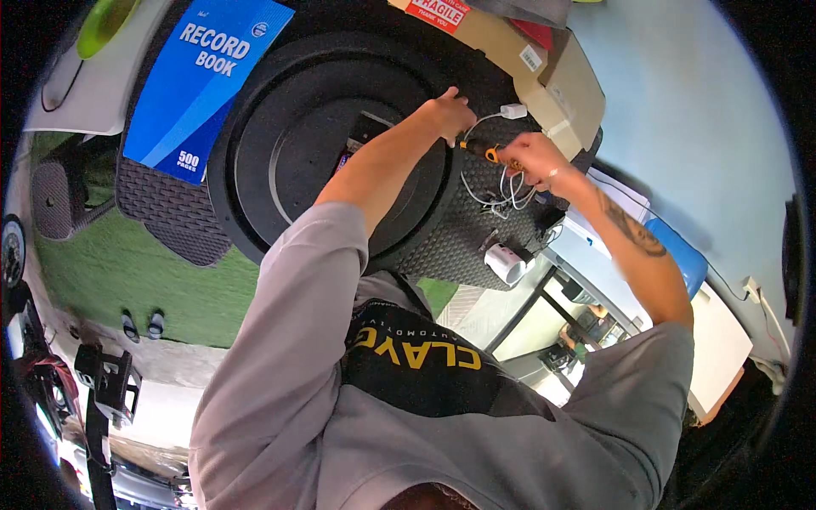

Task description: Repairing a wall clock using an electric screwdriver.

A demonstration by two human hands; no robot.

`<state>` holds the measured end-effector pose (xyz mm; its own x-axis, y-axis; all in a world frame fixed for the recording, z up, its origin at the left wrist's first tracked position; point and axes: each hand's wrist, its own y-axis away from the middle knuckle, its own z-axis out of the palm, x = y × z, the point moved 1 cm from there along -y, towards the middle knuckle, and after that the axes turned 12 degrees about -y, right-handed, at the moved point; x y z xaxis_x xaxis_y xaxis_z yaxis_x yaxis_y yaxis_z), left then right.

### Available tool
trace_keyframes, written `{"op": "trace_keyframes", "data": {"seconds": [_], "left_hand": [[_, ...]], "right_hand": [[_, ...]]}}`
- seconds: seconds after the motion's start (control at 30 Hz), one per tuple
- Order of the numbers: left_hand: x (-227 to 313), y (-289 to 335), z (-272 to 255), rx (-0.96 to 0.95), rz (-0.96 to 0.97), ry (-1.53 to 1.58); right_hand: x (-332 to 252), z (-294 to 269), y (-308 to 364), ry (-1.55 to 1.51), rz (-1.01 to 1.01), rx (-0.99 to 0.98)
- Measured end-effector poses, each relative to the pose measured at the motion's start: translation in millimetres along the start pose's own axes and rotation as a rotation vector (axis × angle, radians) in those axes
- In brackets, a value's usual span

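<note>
My left hand (448, 116) reaches over the right side of a round black tray (280, 102), its fingers closed around a white cable (483, 118) that leads to a white plug (513, 111). Close to its thumb is the tip of a black and orange hand tool (481, 150); its exact kind is unclear. My right hand (537, 159) is closed on that tool's orange end. Loose loops of the white cable (510, 202) hang below my right hand, over the black woven tabletop (442, 246). Within the tray, a small dark object (364, 129) is partly covered by my left forearm.
At the left lies a blue record book (191, 93), against the tray's edge. An open cardboard box (544, 85) stands at the back right. A white mug (505, 264) rests on its side near the front table edge. Beyond the table's right side are a blue container (677, 248) and white surfaces.
</note>
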<state>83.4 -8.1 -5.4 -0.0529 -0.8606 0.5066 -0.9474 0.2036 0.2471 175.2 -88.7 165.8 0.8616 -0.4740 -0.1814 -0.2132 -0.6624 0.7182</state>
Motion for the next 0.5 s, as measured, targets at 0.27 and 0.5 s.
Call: {"op": "trace_keyframes", "data": {"seconds": [0.27,0.5], "left_hand": [[2,2,-8,0.078,-0.013,-0.026],[0,5,-9,0.055,-0.015,-0.003]], "right_hand": [[-25,14,37,-0.764,0.714,-0.035],[-24,17,38,0.425,-0.352,0.065]]}}
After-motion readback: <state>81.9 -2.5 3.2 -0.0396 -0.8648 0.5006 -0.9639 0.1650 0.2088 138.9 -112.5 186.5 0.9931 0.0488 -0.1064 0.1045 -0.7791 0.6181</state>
